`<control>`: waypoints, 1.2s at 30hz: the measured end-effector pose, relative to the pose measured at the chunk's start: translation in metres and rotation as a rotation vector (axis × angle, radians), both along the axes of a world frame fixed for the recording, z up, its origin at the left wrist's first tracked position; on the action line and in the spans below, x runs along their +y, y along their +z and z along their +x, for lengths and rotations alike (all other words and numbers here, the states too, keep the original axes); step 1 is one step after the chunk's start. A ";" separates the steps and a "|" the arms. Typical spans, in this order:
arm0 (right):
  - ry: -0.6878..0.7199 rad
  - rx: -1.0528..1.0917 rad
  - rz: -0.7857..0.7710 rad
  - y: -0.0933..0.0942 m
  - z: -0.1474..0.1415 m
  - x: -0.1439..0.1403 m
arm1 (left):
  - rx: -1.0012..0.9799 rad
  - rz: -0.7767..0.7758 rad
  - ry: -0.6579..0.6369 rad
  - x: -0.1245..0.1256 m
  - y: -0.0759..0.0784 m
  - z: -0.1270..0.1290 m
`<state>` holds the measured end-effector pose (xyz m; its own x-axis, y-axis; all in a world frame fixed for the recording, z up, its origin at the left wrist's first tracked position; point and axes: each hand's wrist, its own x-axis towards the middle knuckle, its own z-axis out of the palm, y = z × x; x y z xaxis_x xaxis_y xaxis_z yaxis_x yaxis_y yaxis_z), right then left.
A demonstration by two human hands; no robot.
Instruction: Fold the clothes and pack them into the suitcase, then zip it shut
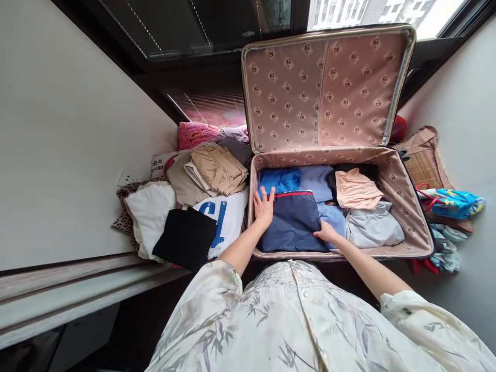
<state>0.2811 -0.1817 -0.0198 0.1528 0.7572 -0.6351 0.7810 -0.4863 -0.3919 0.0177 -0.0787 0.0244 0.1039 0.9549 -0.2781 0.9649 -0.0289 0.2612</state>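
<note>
An open fabric suitcase with pink patterned lining (391, 170) lies by the window, its lid upright. Inside at its left sits a folded navy garment with red trim (292, 219), long axis running near-to-far (trim farthest). The left hand (264, 205) presses it with fingers spread flat; the right hand (325, 232) grips its right edge.

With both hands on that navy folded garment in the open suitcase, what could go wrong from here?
1. The left hand lies flat and the right hand grips one edge of the navy garment, so the fold may slip open.
2. The peach garment lies loose on top and could get rumpled.
3. The clothes pile beside the suitcase looks unsteady and might slide.
</note>
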 end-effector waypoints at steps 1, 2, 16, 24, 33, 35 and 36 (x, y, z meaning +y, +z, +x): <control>0.026 -0.016 0.031 0.006 0.000 -0.004 | 0.012 0.044 -0.089 -0.007 0.002 0.004; 0.082 -0.035 0.077 0.012 -0.001 -0.008 | 0.031 0.071 -0.184 -0.013 0.003 0.007; 0.760 -0.150 0.216 -0.040 -0.032 0.001 | 0.287 -0.284 -0.466 0.000 -0.072 -0.008; 0.345 0.099 0.224 -0.020 -0.021 0.010 | 0.257 -0.272 -0.463 -0.005 -0.059 -0.008; -0.328 0.266 -0.030 -0.018 -0.029 0.053 | 0.322 -0.238 -0.434 -0.013 -0.043 -0.008; -0.309 0.330 0.003 -0.014 -0.028 0.050 | 0.319 -0.231 -0.419 -0.018 -0.040 -0.010; -0.300 0.360 0.021 -0.012 -0.028 0.048 | 0.320 -0.228 -0.412 -0.021 -0.039 -0.010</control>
